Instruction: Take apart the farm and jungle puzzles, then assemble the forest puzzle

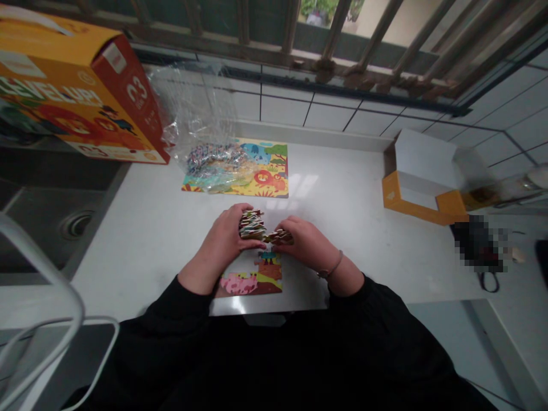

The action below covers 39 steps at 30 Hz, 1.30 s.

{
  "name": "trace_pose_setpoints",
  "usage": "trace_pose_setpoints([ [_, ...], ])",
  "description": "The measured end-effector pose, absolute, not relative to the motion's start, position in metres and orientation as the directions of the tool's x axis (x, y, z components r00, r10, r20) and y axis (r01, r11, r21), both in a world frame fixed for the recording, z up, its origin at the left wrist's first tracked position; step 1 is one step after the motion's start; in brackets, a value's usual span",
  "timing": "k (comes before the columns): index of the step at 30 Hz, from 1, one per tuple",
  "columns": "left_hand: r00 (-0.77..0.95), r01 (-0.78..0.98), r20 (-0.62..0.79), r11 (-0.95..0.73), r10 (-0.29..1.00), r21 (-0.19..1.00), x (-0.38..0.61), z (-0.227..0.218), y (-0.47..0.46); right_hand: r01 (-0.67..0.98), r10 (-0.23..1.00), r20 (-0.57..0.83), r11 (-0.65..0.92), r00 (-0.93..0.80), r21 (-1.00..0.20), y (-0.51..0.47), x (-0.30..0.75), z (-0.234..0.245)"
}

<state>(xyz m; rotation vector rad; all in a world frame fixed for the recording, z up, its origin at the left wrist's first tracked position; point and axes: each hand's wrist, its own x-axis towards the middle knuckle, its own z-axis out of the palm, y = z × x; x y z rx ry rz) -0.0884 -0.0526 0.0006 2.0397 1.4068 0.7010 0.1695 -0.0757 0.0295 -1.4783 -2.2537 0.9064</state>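
My left hand (222, 242) is closed around a thick stack of jigsaw pieces (252, 224), held just above the white counter (342, 228). My right hand (306, 242) grips a smaller bunch of pieces (280, 236) right beside the stack, fingers curled. Under both hands lies a partly built colourful puzzle (252, 279) with a pink animal showing. Farther back rests a finished picture sheet (265, 171) with a red lion, and a clear plastic bag of loose pieces (212, 157) lies over its left part.
A large orange puzzle box (77, 97) stands at the back left beside a steel sink (64, 211). An open orange-and-white carton (423, 182) sits at the right. A white wire rack (38, 308) is at the near left. Tiled wall and window bars are behind.
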Motion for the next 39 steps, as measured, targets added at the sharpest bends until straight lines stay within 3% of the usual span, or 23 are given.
trace_pose_setpoints([
  [10, 0.436, 0.640, 0.095, -0.382, 0.895, 0.667, -0.086, -0.005, -0.050, 0.656, 0.883, 0.035, 0.373, -0.467, -0.656, -0.075, 0.140, 0.020],
  [18, 0.433, 0.628, 0.118, -0.393, 0.894, 0.672, -0.083, -0.005, -0.054, 0.614, 0.867, 0.141, 0.444, -0.477, -0.653, -0.081, 0.150, 0.014],
  [26, 0.456, 0.580, 0.203, -0.463, 0.866, 0.671, -0.083, -0.004, -0.057, 0.688, 0.895, 0.060, 0.382, -0.443, -0.617, -0.092, 0.177, 0.020],
  [31, 0.451, 0.576, 0.212, -0.464, 0.867, 0.673, -0.083, 0.000, -0.059, 0.630, 0.945, 0.143, 0.304, -0.294, -0.714, -0.098, 0.156, 0.015],
  [34, 0.379, 0.606, 0.214, -0.416, 0.900, 0.678, -0.085, 0.000, -0.059, 0.667, 0.950, 0.277, 0.302, -0.147, -0.682, -0.112, 0.145, 0.019],
  [36, 0.309, 0.636, 0.205, -0.362, 0.929, 0.681, -0.087, 0.001, -0.058, 0.699, 0.909, 0.332, 0.409, -0.254, -0.586, -0.129, 0.136, 0.021],
  [39, 0.243, 0.657, 0.193, -0.308, 0.951, 0.688, -0.088, 0.001, -0.056, 0.582, 0.726, 0.314, 0.682, -0.611, -0.443, -0.158, 0.121, 0.016],
])
